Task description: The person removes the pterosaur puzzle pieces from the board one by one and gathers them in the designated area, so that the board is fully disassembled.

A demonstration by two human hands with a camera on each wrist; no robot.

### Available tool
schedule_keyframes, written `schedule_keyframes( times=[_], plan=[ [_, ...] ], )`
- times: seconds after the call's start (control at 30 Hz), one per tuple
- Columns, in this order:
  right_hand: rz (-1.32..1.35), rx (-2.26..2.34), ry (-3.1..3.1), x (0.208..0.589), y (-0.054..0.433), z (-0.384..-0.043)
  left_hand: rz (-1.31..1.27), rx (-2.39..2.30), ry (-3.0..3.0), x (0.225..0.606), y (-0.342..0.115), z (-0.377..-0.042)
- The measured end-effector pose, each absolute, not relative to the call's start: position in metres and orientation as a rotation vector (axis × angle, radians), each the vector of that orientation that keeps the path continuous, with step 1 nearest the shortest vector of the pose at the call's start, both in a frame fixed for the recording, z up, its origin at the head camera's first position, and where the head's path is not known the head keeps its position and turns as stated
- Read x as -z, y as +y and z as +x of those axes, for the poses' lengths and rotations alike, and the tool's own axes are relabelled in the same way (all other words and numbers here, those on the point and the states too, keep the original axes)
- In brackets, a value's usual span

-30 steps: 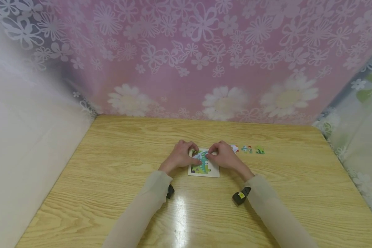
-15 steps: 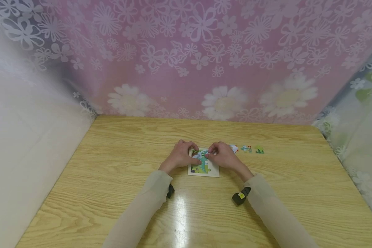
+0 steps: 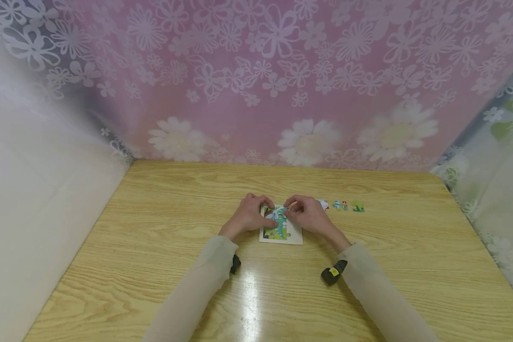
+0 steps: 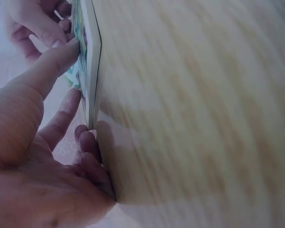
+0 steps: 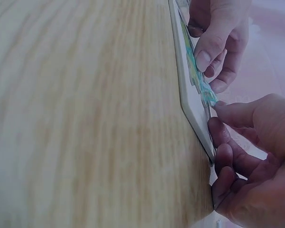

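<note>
A small jigsaw puzzle board [image 3: 296,236] with a pale frame lies on the table, its left part filled with green and teal dinosaur pieces. My left hand [image 3: 249,213] rests over its left side. In the left wrist view, the thumb and index fingertip press on the picture, while the other fingers bend by the board's edge. Over the far right part is my right hand [image 3: 311,216]. Its thumb and fingertips pinch a teal puzzle piece [image 5: 209,95], slightly raised at the picture's edge in the right wrist view. The fingers partly hide the piece in the head view.
Loose puzzle pieces lie in a row right of the board: a red and white one [image 3: 323,204] partly behind the right hand, a teal and red one [image 3: 339,205] and a green one [image 3: 358,206]. A floral curtain [image 3: 248,109] hangs behind the wooden table [image 3: 162,213].
My right index finger has reached out a little farther over the board's far side, and the thumb has shifted slightly. My left hand and the loose pieces have kept their places.
</note>
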State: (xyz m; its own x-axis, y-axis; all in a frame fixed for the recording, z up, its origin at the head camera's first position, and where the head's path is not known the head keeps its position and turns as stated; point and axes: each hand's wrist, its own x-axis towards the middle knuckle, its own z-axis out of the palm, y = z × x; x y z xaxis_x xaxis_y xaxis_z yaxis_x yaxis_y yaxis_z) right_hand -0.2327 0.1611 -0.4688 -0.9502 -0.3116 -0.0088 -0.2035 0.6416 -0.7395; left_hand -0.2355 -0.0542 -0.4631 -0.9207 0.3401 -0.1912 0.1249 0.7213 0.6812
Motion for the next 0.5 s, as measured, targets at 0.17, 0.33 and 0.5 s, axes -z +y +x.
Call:
schedule_keyframes(
  times=[0.17,0.33,0.5],
  plan=[
    [-0.446,1.272,2.705,0.471,0.165,-0.232,0.369,-1.002,2.628,0.462,-0.055,-0.235],
    [-0.452,1.332,2.69,0.472,0.172,-0.229,0.349,-0.974,2.641,0.459,-0.054,-0.232],
    [-0.449,1.337,2.699,0.469,0.182,-0.223,0.359,-0.901,2.695,0.458,-0.052,-0.228]
  ],
)
